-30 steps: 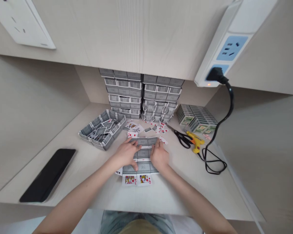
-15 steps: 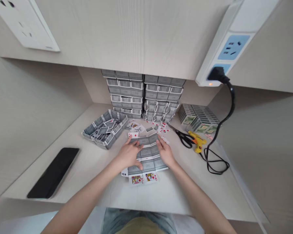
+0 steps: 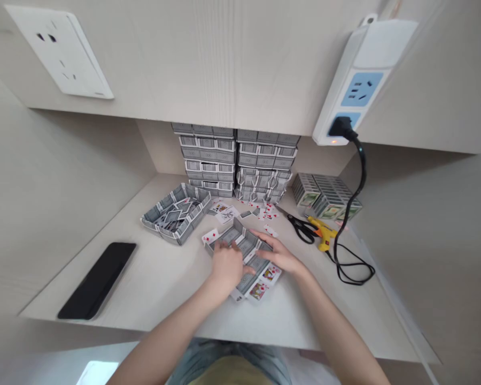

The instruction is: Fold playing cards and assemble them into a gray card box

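A flat sheet of joined playing cards [image 3: 246,251], grey backs up with red face cards along its near edge, lies turned at an angle on the desk [image 3: 176,289]. Its far strip stands folded up like a wall. My left hand [image 3: 227,266] rests on the sheet's left part, fingers flat and pressing down. My right hand [image 3: 278,254] lies on its right edge, fingers stretched toward the raised strip. Neither hand lifts anything.
A card-built tray [image 3: 176,214] sits to the left, two stacks of such trays [image 3: 234,166] at the back. Loose cards [image 3: 248,211], scissors [image 3: 300,227], a yellow glue gun [image 3: 323,232] with black cord, card decks [image 3: 324,195] at right, a phone [image 3: 98,280] at left.
The card sheet has been turned clockwise and its far strip folded up. Both hands shifted with it, and the camera moved slightly.
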Demonstrator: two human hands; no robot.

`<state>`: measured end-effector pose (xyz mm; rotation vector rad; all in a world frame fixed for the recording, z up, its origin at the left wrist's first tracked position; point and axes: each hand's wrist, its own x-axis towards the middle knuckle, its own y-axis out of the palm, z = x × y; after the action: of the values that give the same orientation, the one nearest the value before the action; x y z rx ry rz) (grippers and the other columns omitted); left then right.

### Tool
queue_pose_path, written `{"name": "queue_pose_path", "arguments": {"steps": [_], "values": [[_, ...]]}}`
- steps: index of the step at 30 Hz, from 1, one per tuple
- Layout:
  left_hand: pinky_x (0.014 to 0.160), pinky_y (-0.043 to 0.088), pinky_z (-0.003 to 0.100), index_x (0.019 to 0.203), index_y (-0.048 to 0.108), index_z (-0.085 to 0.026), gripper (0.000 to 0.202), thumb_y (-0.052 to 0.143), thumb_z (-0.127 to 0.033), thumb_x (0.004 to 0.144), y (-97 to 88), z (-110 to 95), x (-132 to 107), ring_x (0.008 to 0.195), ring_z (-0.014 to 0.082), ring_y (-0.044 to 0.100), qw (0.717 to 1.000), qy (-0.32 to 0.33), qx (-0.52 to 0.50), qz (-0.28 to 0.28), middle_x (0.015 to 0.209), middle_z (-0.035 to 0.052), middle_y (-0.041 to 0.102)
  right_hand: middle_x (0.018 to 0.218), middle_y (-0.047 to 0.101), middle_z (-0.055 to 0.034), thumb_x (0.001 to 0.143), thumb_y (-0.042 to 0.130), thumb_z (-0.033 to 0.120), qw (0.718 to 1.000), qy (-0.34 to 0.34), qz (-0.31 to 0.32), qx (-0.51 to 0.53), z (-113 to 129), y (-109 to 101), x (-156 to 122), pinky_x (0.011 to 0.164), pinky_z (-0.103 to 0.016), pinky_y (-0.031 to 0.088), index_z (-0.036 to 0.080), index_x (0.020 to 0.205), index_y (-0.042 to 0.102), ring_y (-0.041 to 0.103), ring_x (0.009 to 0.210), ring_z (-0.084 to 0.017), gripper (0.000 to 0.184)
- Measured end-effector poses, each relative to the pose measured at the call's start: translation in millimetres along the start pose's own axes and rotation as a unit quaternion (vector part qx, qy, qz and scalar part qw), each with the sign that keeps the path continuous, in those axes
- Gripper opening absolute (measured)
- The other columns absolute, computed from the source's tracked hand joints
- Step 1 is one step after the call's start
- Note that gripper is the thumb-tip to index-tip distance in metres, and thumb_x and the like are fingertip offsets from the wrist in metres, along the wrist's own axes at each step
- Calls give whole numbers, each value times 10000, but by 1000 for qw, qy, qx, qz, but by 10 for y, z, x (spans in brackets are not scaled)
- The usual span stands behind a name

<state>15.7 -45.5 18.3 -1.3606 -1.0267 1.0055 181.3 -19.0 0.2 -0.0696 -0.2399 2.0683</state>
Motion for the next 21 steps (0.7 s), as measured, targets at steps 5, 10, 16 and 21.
{"name": "queue_pose_path", "arguments": {"steps": [5,10,16,21], "values": [[696,360,444,820,685,-54,515,515,-527,710,-58,-285,-11,759,335,593,996,-62,-1,68,906,256,625,985,643,-42,679,527,165,989,23,-123,-80,-207,-131,31,851,-340,417,157,1009,619,573,918,-200,343],[649,417,397,811,673,-115,540,468,-601,694,-255,-78,-18,789,336,601,989,-9,-118,93,796,189,657,920,662,-30,654,527,138,986,27,-135,-90,-274,-176,57,803,-315,436,161,968,644,592,844,-181,336],[916,358,342,1133,531,-193,481,588,-389,698,-320,522,166,1077,243,499,953,2,-275,-127,1153,99,562,900,684,-27,669,510,120,972,23,-161,-173,-234,-211,36,796,-316,446,202,915,680,611,839,-190,310],[956,341,315,1122,541,-203,562,687,-342,597,-111,741,456,1114,200,473,876,112,-469,10,1204,57,533,920,685,-26,681,500,116,975,4,-152,-165,-280,-206,48,796,-319,456,213,917,683,619,851,-190,314]]}}
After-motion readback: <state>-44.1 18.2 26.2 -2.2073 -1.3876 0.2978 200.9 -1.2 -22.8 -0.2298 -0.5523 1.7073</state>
